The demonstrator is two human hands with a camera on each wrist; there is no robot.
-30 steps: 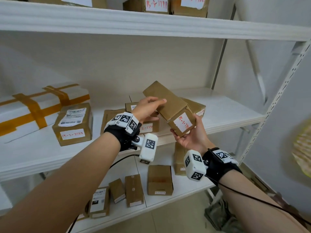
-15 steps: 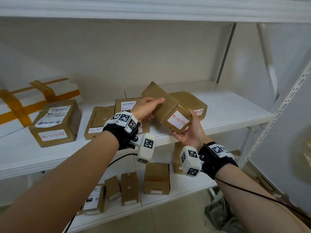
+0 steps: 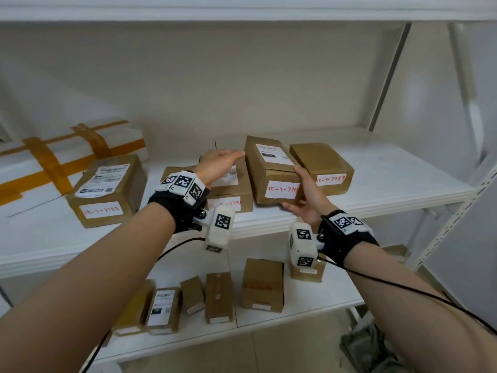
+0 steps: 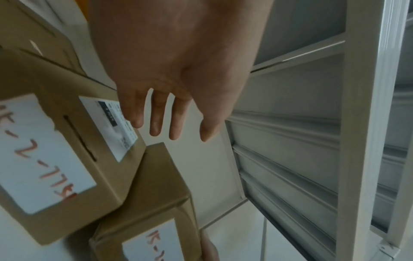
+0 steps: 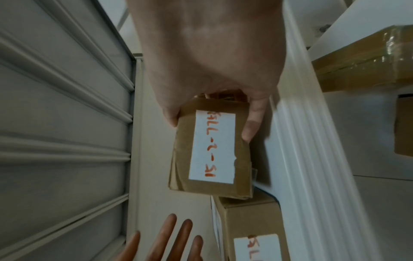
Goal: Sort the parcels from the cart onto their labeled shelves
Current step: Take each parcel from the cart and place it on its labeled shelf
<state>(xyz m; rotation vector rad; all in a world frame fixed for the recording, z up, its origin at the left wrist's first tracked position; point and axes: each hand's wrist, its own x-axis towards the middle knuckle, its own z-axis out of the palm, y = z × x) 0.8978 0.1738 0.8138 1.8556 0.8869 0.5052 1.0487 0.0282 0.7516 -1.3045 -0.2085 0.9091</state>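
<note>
A brown parcel (image 3: 271, 168) with a white hand-written label lies lengthwise on the middle shelf (image 3: 390, 179), between two other boxes. My right hand (image 3: 293, 187) grips its near end, thumb on the right side and fingers curled under the front edge. The right wrist view shows the same parcel (image 5: 212, 150) pinched between thumb and fingers (image 5: 252, 123). My left hand (image 3: 231, 157) hovers just left of the parcel with straight fingers and holds nothing. In the left wrist view the hand (image 4: 170, 123) is spread above the parcel (image 4: 55, 159).
A labeled box (image 3: 228, 195) sits under my left hand and another box (image 3: 320, 165) at the parcel's right. Further left are a bigger box (image 3: 105, 189) and a white package with yellow tape (image 3: 67, 157). Several small boxes (image 3: 261, 284) lie on the lower shelf.
Both hands held the parcel tilted above the shelf before. It now lies flat between the two boxes. My left hand has let go and opened; my right hand still holds it.
</note>
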